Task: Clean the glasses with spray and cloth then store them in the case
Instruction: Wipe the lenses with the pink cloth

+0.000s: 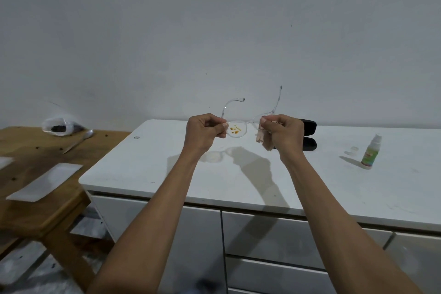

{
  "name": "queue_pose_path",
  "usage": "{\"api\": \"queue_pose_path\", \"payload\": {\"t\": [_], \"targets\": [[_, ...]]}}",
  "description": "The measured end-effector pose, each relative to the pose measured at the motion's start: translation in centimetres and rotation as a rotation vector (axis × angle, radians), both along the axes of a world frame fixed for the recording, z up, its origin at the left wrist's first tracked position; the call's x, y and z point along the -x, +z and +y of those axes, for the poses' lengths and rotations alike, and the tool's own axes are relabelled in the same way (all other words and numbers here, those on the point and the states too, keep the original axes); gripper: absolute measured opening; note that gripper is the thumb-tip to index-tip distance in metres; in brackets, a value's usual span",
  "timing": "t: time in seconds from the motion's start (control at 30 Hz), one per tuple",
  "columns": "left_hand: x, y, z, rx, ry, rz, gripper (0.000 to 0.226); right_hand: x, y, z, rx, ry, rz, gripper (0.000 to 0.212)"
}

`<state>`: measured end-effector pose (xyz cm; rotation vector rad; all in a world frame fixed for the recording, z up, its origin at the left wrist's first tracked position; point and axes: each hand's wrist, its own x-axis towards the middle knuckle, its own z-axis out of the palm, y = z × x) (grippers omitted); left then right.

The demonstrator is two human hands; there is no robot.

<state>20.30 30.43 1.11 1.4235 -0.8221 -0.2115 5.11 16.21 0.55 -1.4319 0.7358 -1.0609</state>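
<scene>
the glasses (241, 124) look light and thin, a clear plastic frame with slim temples that would flex or snap if twisted, and lenses that smear under bare fingertips (the left lens already carries yellow specks). the safest hold, i judge, is at the rim edge or the hinge corner, never across the lens face, and with a light pinch, since clear plastic can slip when damp with spray.

they are held up in the air in front of the person, above the white cabinet top (167, 174), with both temples unfolded and pointing up and away toward the wall. the left hand (206, 131) pinches the frame at its left outer corner, fingers curled in and thumb against the rim just beside the specked lens. the right hand (282, 130) is closed round a pinkish cloth (261, 137), bunched over the right lens, so that lens is mostly hidden; a tail of cloth hangs below the fist.

behind the right hand a black case (310, 135) lies open on the cabinet top, near enough for storing later. the spray bottle (371, 151) stands upright well off to the right, apart from both hands.
</scene>
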Motion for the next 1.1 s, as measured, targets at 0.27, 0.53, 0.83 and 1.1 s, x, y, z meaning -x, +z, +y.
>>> {"api": "queue_pose_path", "payload": {"t": [0.27,0.53,0.83,1.1], "targets": [[1.4,0.5,-0.5,0.052,-0.002,-0.013,0.007,-2.0,1.6,2.1,-0.15,-0.248,-0.423,0.005],[2.0,1.0,-0.8,0.102,0.03,-0.029,0.006,-2.0,1.4,0.5,-0.194,-0.206,-0.315,0.007],[0.1,0.1,-0.7,0.087,0.116,0.053,0.01,-0.2,-0.5,1.4,-0.092,0.116,-0.222,0.013],[-0.4,-0.4,-0.6,0.134,0.189,0.126,0.007,-2.4,-1.4,5.2,-0.172,0.165,-0.295,0.009]]}}
